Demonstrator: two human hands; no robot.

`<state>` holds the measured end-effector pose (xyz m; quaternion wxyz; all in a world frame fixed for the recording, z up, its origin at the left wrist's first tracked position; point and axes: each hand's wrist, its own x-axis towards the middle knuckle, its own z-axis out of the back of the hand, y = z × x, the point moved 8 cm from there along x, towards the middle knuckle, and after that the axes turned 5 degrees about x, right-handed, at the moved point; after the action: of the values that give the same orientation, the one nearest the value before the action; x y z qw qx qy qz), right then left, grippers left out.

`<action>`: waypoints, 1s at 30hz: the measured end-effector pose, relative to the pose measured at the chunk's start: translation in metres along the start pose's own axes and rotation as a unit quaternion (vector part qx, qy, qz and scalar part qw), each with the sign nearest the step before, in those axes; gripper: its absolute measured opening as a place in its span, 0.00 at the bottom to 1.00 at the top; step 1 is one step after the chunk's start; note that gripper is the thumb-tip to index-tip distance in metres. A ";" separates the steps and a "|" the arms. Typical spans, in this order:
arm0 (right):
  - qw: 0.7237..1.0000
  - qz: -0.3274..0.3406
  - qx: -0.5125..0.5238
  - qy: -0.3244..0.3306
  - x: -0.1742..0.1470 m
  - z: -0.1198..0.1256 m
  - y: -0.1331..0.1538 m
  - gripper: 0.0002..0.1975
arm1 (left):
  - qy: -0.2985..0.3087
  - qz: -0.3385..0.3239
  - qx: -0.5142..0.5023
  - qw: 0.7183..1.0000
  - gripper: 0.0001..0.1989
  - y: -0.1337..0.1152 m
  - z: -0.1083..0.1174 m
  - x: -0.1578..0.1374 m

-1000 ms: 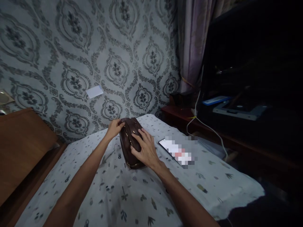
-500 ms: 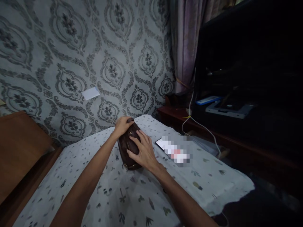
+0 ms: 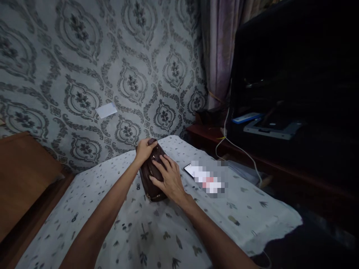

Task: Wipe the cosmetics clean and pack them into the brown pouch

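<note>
A dark brown leather bag (image 3: pixel 150 182) with gold-coloured zips lies on the patterned white bed sheet, tilted away from me. My left hand (image 3: pixel 145 150) is closed around its far end, the thumb over the top. Across the right side of the bag rests my right hand (image 3: pixel 170 179), fingers spread and touching the leather. Beside that hand, on the sheet, a phone (image 3: pixel 190 170) lies with its screen lit and mostly blurred out. The bag's underside is hidden.
The printed sheet (image 3: pixel 238 220) covers the surface under the bag. A wooden board (image 3: pixel 25 175) stands at the left. On the right are a large dark screen (image 3: pixel 294 74), a white cable (image 3: pixel 244 153) and a red-brown ledge (image 3: pixel 203 132). Patterned wallpaper (image 3: pixel 131 82) rises behind.
Both hands keep almost the same places on the bag. The view has shifted very slightly.
</note>
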<state>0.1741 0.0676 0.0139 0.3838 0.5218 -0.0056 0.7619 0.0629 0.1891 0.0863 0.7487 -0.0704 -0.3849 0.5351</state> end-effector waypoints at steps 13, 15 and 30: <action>0.999 -0.013 -0.008 -0.030 -0.005 -0.001 -0.005 0.32 | 0.036 -0.020 0.081 0.996 0.11 0.019 0.042 -0.014; 0.999 -0.015 -0.017 -0.037 -0.006 -0.002 -0.004 0.31 | 0.030 -0.010 0.097 0.995 0.13 0.026 0.049 -0.018; 0.999 -0.024 -0.026 -0.010 -0.007 -0.009 -0.006 0.33 | 0.007 -0.002 0.079 0.997 0.11 0.037 0.043 -0.037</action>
<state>0.1719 0.0715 0.0023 0.4153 0.5195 -0.0165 0.7466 0.0022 0.1600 0.0785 0.7557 -0.0144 -0.3363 0.5617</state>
